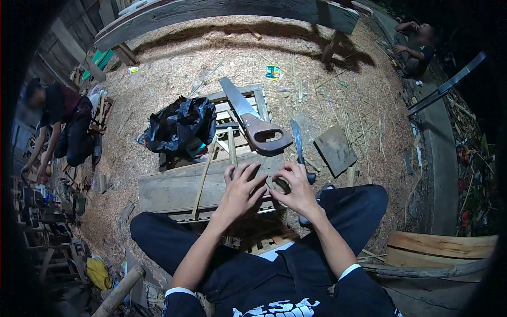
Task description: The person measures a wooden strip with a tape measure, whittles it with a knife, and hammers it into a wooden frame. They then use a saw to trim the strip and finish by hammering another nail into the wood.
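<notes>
My left hand (244, 189) is over the wooden slatted bench, its fingers spread and bent with nothing visible in them. Close beside it, my right hand (297, 190) curls thumb and fingers around a short, round greenish piece (282, 184), partly hidden by the fingers. Ahead of both hands a handsaw (259, 124) lies on the bench (174, 191), wooden handle toward me. A hammer (231, 140) and a thin wooden strip (205, 179) rest left of the saw. Just beyond my right hand is a knife (297, 140) with a dark handle.
A black plastic bag (180, 127) sits on the bench's far left. A square wooden board (335, 150) lies on the shaving-covered ground at right. A long beam (227, 18) crosses the back. One person (66, 124) bends at far left; another (414, 50) sits at far right.
</notes>
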### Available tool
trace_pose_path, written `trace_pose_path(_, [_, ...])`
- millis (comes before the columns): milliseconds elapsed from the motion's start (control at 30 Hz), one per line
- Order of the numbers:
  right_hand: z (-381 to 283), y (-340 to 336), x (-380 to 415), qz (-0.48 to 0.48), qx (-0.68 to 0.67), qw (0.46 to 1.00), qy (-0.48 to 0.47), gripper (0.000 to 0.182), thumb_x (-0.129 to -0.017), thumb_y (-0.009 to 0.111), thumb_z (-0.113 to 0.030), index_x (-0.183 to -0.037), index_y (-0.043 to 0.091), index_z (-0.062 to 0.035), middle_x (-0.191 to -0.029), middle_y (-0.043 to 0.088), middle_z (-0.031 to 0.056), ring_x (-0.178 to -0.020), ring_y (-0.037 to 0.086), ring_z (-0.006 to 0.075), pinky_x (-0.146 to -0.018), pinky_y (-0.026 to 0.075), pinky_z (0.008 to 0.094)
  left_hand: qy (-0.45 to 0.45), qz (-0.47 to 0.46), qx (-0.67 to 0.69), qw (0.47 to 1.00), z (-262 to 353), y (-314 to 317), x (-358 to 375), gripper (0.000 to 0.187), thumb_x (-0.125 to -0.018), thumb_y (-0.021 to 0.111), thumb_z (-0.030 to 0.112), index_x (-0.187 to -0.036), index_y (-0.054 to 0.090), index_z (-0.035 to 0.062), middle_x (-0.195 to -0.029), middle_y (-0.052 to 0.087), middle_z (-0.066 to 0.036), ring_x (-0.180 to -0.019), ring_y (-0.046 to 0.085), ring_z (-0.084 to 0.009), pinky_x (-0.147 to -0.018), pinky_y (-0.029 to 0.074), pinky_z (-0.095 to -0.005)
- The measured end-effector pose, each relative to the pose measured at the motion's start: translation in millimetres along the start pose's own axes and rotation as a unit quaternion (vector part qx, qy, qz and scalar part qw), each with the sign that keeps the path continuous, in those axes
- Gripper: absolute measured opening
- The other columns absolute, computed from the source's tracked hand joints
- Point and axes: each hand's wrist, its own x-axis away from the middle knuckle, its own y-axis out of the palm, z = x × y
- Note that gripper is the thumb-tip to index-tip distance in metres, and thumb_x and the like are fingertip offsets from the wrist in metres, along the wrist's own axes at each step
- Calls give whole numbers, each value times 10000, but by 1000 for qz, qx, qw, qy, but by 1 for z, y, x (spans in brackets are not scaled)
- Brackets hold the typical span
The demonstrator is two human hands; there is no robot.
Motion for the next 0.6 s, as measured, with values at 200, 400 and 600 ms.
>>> trace_pose_path(200, [-1,5,2,24,-15,1000,12,448,-745,864,-209,-1125,700,-38,-1255,592,174,-1277,517,381,-1097,465,464,0,3,-3,1000,1,-2,-2,359,-944,753,308,-1289,750,210,-1490,572,-102,-1427,464,-285,-1191,210,-541])
trace_pose_path(400, [9,-8,-1,-9,-47,999,8,494,-759,871,-181,-1201,704,-37,-1278,600,161,-1274,545,359,-1093,471,443,-1,22,17,1000,-3,2,0,352,-906,795,311,-1238,764,196,-1474,589,-103,-1422,474,-283,-1190,214,-531])
trace_pose_path(600, [13,-18,1,-53,-55,997,-7,493,-797,875,-163,-1249,713,-53,-1294,615,126,-1287,565,328,-1107,463,428,-10,30,46,998,-4,-1,-2,389,-852,844,327,-1203,771,176,-1463,609,-101,-1418,483,-283,-1193,212,-524])
